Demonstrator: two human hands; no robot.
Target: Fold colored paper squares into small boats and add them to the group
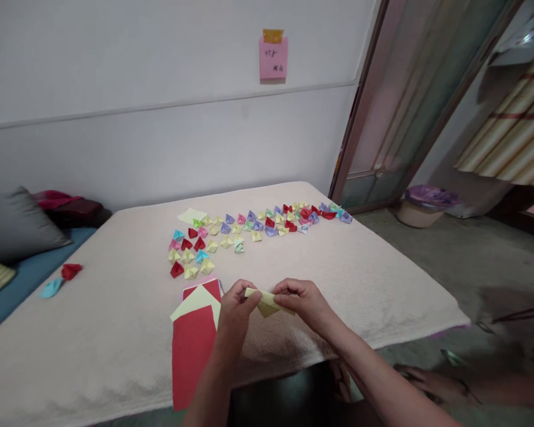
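A pale yellow sheet of folded paper (pixel 267 305) is held above the near edge of the table, its lower part coming to a point. My left hand (pixel 239 302) pinches its left end between thumb and fingers. At the right side, my right hand (pixel 303 301) grips the same paper, thumb in front. Just left of my left hand lies a stack of coloured paper, with a red sheet (pixel 191 350) nearest me and a yellow sheet (pixel 196 305) partly beneath it. My left forearm hides part of the stack.
Several folded paper boats (pixel 199 244) in many colours stand in rows across the cloth-covered table (pixel 129 332). A red one (pixel 71 271) and a blue one (pixel 51 288) lie far left. A pink note (pixel 273 59) hangs on the wall. A lined bin (pixel 422 206) stands right.
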